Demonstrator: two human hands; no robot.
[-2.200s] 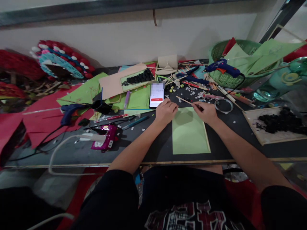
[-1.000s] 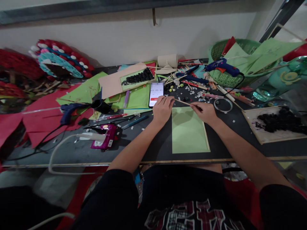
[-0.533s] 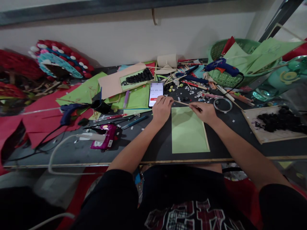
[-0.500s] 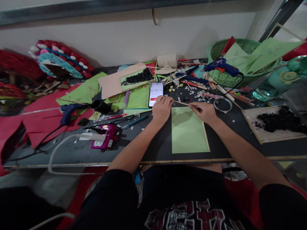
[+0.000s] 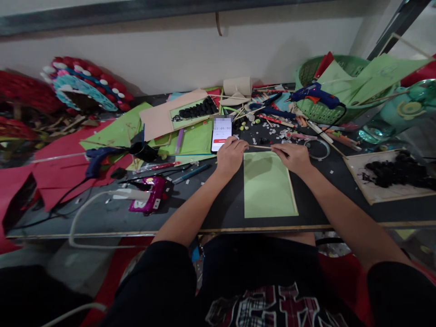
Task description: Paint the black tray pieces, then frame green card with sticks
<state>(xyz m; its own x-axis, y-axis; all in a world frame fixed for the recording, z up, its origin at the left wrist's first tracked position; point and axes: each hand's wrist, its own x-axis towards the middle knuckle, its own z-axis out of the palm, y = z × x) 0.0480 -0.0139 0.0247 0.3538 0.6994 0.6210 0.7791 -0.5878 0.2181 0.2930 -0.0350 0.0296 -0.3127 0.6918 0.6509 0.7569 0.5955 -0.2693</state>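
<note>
A thin wooden stick point(image 5: 259, 146) runs level between my two hands, just above the top edge of a light green sheet point(image 5: 269, 186). My left hand point(image 5: 230, 154) is closed on its left end, beside a lit phone point(image 5: 221, 131). The right end is pinched in my right hand point(image 5: 293, 156), near the sheet's top right corner. Another stick point(image 5: 292, 193) lies along the right edge of the sheet. My fingertips partly hide both ends of the held stick.
Glue guns point(image 5: 98, 160) point(image 5: 315, 94) lie left and back right. A purple power block point(image 5: 148, 195) with a white cable sits front left. A green basket point(image 5: 308, 111), a clear bottle point(image 5: 378, 122), a tape ring point(image 5: 316, 149) and a framed black piece point(image 5: 374, 195) are on the right.
My right hand has moved slightly to the right along the stick, and the stick lies more level. My left hand has barely shifted.
</note>
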